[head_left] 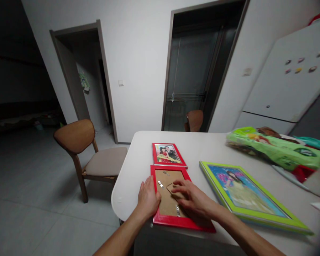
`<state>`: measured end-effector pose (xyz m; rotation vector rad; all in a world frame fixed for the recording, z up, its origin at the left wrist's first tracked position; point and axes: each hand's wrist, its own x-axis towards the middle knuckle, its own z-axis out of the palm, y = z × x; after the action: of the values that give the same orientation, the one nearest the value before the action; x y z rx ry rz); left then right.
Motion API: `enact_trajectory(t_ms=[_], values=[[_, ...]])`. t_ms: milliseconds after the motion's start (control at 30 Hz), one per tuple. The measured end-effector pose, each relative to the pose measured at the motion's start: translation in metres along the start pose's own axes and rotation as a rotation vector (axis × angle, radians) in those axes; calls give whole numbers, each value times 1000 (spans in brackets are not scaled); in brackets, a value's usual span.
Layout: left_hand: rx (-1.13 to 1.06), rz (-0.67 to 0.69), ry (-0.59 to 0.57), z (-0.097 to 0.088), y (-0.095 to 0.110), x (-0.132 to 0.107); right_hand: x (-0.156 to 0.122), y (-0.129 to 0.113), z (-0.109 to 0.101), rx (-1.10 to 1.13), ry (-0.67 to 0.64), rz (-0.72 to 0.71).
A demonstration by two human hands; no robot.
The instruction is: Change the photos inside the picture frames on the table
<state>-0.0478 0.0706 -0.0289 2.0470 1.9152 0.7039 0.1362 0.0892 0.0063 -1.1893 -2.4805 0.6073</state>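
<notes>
Red rectangular picture frame with brown backing [166, 204] is face-down on the white counter [133, 170] in my feed. Left hand [148, 199] rests flattish on its left border; right hand [195, 197] curls over the backing, can't tell if it's pinching tbh.

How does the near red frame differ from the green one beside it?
The near red frame lies back up; the green frame lies picture up. The green frame looks larger than the near red frame. Both lie on the white table.
</notes>
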Motion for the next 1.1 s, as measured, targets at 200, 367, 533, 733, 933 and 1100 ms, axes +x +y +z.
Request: enact_trajectory(t_ms=[200,367,533,733,933,1100], values=[[22,-2,-10,2,2,1,-19,-19,10,19,-31,-3],[36,26,-2,-1,4,0,-13,-14,14,-67,99,91],[-14,48,8,-4,5,-2,-13,-11,13,-188,150,215],[-191,25,28,-15,0,-8,-5,-15,7,-171,187,295],[-506,-2,57,-25,5,-3,7,-37,-9,-206,245,268],[-712,-144,101,-36,-15,7,15,-60,-5,-60,277,171]])
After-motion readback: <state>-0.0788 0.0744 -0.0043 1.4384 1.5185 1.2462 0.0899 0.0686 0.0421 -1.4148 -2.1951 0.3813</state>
